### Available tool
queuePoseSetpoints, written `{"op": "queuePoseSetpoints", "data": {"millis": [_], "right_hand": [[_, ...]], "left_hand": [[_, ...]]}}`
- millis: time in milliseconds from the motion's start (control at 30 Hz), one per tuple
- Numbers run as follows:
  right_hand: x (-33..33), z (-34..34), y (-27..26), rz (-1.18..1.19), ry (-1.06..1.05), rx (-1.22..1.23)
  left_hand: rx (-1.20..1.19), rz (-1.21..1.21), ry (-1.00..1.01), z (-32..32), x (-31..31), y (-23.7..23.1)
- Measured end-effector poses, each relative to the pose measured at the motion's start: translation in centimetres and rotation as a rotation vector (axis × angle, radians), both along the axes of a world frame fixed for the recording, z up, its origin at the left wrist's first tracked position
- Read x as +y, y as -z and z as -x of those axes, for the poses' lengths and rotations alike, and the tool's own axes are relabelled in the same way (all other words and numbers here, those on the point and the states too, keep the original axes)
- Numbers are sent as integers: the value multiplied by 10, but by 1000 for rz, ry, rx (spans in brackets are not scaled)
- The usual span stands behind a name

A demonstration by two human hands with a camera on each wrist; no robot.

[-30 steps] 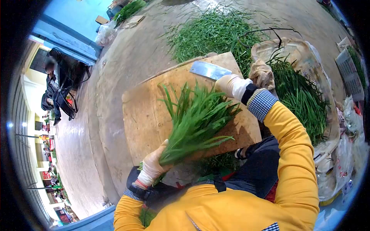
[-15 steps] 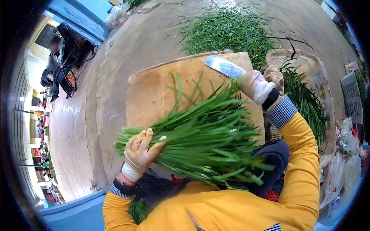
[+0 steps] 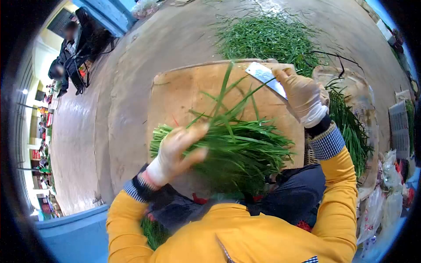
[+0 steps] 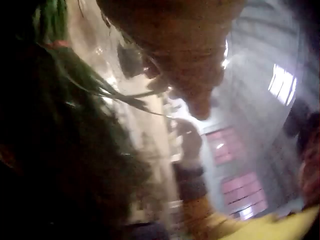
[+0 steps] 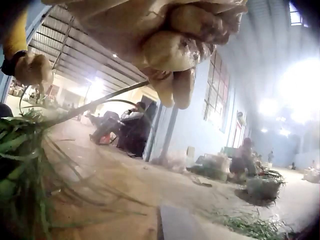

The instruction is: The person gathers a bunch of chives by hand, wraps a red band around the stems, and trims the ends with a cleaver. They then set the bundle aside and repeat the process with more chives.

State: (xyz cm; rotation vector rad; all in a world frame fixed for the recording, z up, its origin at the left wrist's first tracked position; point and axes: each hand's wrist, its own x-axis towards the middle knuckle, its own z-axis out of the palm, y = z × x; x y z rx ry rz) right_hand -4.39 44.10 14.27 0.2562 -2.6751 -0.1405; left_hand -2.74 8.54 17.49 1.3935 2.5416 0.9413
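A thick bunch of long, flat green leaves, like garlic chives (image 3: pixel 250 144), lies across the near part of a wooden board (image 3: pixel 188 94), cut ends to the left. My gloved left hand (image 3: pixel 177 151), blurred, hovers over the stem end, its fingers and thumb spread apart. In the left wrist view a thin reddish band (image 4: pixel 59 44) crosses the stems. My gloved right hand (image 3: pixel 300 94) pinches a single long leaf (image 5: pixel 107 100) that stretches from the bunch. Below that hand a cleaver (image 3: pixel 262 75) lies on the board, its handle hidden.
Loose cut leaves (image 3: pixel 267 41) are heaped on the floor beyond the board. To the right, a large basket (image 3: pixel 366 85) holds more long greens (image 3: pixel 346 122), with plastic bags (image 3: pixel 379 201) near it. A seated person (image 3: pixel 70 39) is far left.
The bunch has been laid down flatter, and my left hand has come off it and moved right. My right hand has left the cleaver and drawn a leaf up and right.
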Motion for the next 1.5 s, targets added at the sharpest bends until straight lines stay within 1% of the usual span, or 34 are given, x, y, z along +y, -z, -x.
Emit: {"op": "queuePoseSetpoints", "data": {"millis": [67, 100, 133, 167, 200, 233, 267, 300, 367, 433, 500, 567, 600, 633, 667, 700, 733, 767, 800, 833, 867, 900, 933, 967, 1033, 1067, 1100, 1133, 1167, 1233, 1267, 1333, 1367, 1500], "right_hand": [[-14, 3, -10, 10, -20, 177], [-18, 5, -9, 8, -27, 176], [-18, 8, -6, 106, -25, 214], [-18, 8, -2, 202, -21, 240], [-17, 8, 3, 356, 19, 80], [-17, 11, 12, 344, 19, 65], [-18, 16, 26, 752, -165, 156], [-22, 20, 42, 1161, -352, 253], [-51, 16, 54, 1287, -311, 349], [-82, 5, 38, 2809, 77, -152], [-89, 2, 65, 2866, -13, -169], [-89, -7, 78, 2917, -92, -182], [-84, -16, 72, 2926, -92, -312], [-77, -26, 66, 2923, -93, -447], [-70, -38, 62, 2870, -134, -648], [-63, -51, 45, 2569, -259, -961], [-61, -62, 38, 1802, -479, -888], [-57, -65, 11, 1610, -662, -1212], [-54, -67, -17, 1478, -705, -1427], [-42, -55, 1, 1282, -878, -1426], [-26, -29, -42, 871, -843, -1054], [-10, -12, -35, 1039, -938, -659], [6, 11, -27, 1171, -1010, -246], [20, 64, -28, 1783, -158, -500], [63, 89, -19, 340, 486, -451], [96, 102, 21, 175, 340, -528], [116, 111, 58, 8, 193, -598], [42, 55, -4, 627, 268, -601], [32, 38, 8, 629, 271, -608], [18, 25, 51, 414, -55, -396], [17, 28, 67, 414, -53, -396], [20, 37, 93, 1276, -272, -84], [7, 32, 101, 1274, -277, -87], [-113, -21, 104, -42, -335, 412]], "left_hand": [[-106, -191, -244, 10, 50, 13], [-284, -281, -307, 19, 72, 34], [-30, -404, -242, 29, 96, 64], [82, -318, -305, 29, 113, 73], [-12, -170, -371, 25, 124, 76], [-107, -19, -432, 22, 131, 78], [-122, -25, -432, 26, 133, 90], [16, -172, -426, 35, 134, 109], [160, -312, -419, 38, 135, 119], [273, -107, -445, 36, 135, 116], [357, -6, -415, 38, 132, 132], [433, -109, -268, 40, 128, 142], [503, 56, -279, 34, 126, 137], [498, 51, -278, 35, 124, 138], [362, 220, -313, 38, 124, 139], [225, 384, -343, 40, 127, 140], [220, 376, -345, 43, 131, 141], [-9, 75, -243, 42, 134, 141], [-237, -223, -136, 40, 137, 138], [-454, -524, -24, 40, 140, 133], [-190, -406, -20, 36, 136, 114], [73, -286, -13, 29, 127, 87], [-54, -75, -1, 21, 109, 63], [-91, -245, 4, 16, 102, 48], [-178, -349, -33, 4, 64, 28], [-186, -308, -10, 7, 57, 26], [265, 117, -107, -1, 16, 24], [251, 298, -179, -12, -5, 30], [233, 478, -237, -18, -18, 41], [301, 590, -192, -17, -44, 70], [372, 697, -148, -17, -50, 80], [428, 714, -116, -3, -44, 89], [480, 734, -87, 4, -41, 90], [382, 674, -3, 10, -39, 79]]}}
